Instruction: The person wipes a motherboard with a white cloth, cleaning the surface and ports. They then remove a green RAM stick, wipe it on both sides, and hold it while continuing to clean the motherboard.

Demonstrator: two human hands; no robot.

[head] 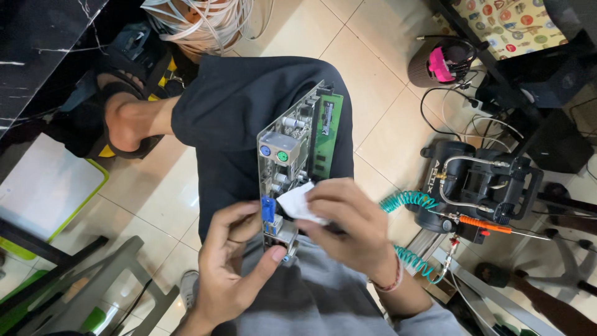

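Fingers [249,214] of the left hand [233,267] grip the green motherboard [292,152] at its lower edge; it stands upright on the person's lap. Right hand [348,218] pinches a white cloth [297,204] against the board's ports.

Circuit board [292,155]: standing on edge on the person's lap, port side facing up; left hand [233,264] at its near lower corner, right hand [345,224] just beside on the right, pressing a folded wipe [297,204] against the board's near end; air compressor [479,183] on the floor [373,81] well to the right, coiled hose [407,200] between it and the right hand; bundle of cables [199,18] beyond the knee
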